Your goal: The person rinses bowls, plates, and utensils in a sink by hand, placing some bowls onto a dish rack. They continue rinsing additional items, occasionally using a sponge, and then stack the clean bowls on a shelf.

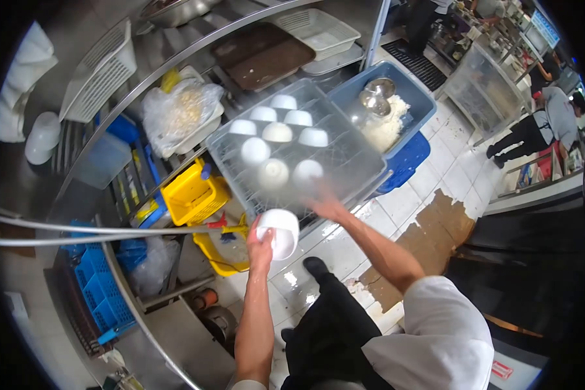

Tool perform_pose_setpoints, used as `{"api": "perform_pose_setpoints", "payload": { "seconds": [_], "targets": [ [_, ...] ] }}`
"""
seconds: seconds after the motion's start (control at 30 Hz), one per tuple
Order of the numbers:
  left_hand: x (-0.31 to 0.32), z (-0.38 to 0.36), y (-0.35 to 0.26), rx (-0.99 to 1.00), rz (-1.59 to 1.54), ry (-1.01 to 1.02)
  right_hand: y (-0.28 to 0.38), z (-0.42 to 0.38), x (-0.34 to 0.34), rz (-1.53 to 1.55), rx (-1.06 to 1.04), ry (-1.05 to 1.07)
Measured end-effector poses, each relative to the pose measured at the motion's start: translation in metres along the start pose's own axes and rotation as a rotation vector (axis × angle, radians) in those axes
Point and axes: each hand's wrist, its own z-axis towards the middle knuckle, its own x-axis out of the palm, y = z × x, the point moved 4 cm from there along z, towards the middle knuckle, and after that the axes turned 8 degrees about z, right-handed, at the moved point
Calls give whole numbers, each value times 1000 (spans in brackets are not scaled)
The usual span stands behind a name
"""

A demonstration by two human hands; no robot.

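My left hand point(261, 242) is closed on a white bowl point(283, 224), tilted with its opening partly toward me and my thumb at its inside. Beyond it lies a grey translucent tray point(351, 156), where several white bowls point(254, 151) sit like domes, bottoms up. My right hand point(326, 200) reaches over the tray's near edge, close to the nearest bowl point(308, 171). Motion smears its fingers, so I cannot tell whether they grip anything.
A blue-grey tub point(422, 104) right of the tray holds metal bowls point(374, 102) and white grains. Yellow baskets point(195, 194), a blue crate point(101, 286) and hoses point(110, 231) are at left. Brown trays point(263, 55) lie behind. A person point(549, 120) bends at far right.
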Motion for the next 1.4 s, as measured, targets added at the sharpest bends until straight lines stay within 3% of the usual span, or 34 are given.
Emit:
{"api": "perform_pose_setpoints", "payload": {
  "seconds": [0.03,0.07,0.13,0.2,0.23,0.27,0.3,0.37,0.4,0.47,0.5,0.57,0.6,0.63,0.67,0.7,0.73,0.77,0.8,0.83,0.87,0.9,0.93,0.97,1.03,1.07,1.13,1.17,1.23,1.27,1.3,1.33,1.37,1.4],
  "targets": [
    [30,14,-20,60,60,64,43,-20,-28,733,477,263],
    [58,29,-35,207,255,157,55,-31,-34,1264,547,469],
    [113,47,-67,281,510,298,30,-29,-56,1588,516,261],
    [152,63,-89,198,779,383,16,-16,-89,1684,466,206],
    [165,85,-68,366,746,389,-5,-6,-91,1698,499,160],
    [171,86,-83,376,714,343,-30,9,-96,1704,517,90],
    [171,97,-71,561,773,220,-48,24,-109,1351,399,-52],
    [157,101,-82,176,462,303,-52,54,-135,684,308,-256],
    [136,136,-23,82,470,202,-47,59,-144,406,329,-299],
    [111,124,-36,-74,180,74,-55,67,-154,-112,123,-434],
    [105,128,-37,-47,115,37,-57,73,-144,-357,9,-476],
    [86,132,-25,-25,-22,-73,-79,84,-127,-336,207,-512],
    [83,130,-27,-47,-135,-75,-92,92,-116,-346,201,-552],
    [82,130,-28,-114,-160,-124,-98,100,-110,-313,298,-460],
    [83,131,-27,-63,-211,-83,-91,95,-105,-382,302,-489],
    [90,126,-28,-13,-238,-105,-80,84,-104,-213,273,-552],
    [98,125,-34,-50,-18,-206,-48,66,-106,172,170,-543],
    [113,124,-24,61,213,-198,-21,42,-100,722,363,-332],
    [132,113,-26,38,159,-123,7,20,-89,1242,562,-85],
    [152,98,-39,16,165,29,19,9,-87,1229,572,-54],
    [172,95,-23,197,329,117,25,2,-84,1218,580,-10],
    [180,91,-22,264,436,133,-10,0,-79,1300,678,-61],
    [185,83,-27,312,513,117,-54,-3,-73,1228,791,-188],
    [185,75,-31,337,538,78,-80,13,-73,982,664,-221],
    [160,48,-29,223,253,87,-128,47,-76,0,61,-322],
    [130,28,-32,153,37,84,-155,51,-72,-348,-193,-452],
    [43,-34,-38,81,-18,51,-89,67,-65,-387,-120,-292],
    [-6,-69,-25,109,-50,-109,-50,77,-63,-407,-86,-211],
    [-110,-164,-9,85,-21,-447,-80,84,-52,-684,-605,-175],
    [-166,-227,-7,30,27,-623,-94,79,-48,-839,-628,-134],
    [-219,-296,1,-56,123,-921,-76,71,-53,-782,-548,-6],
    [-268,-372,16,-116,422,-1211,-84,62,-58,-821,-538,-48],
    [-307,-450,42,-183,388,-1440,-57,34,-56,-809,-459,-134],
    [-345,-525,82,-98,400,-1653,-16,-6,-52,-873,-362,-231]
  ]
}}
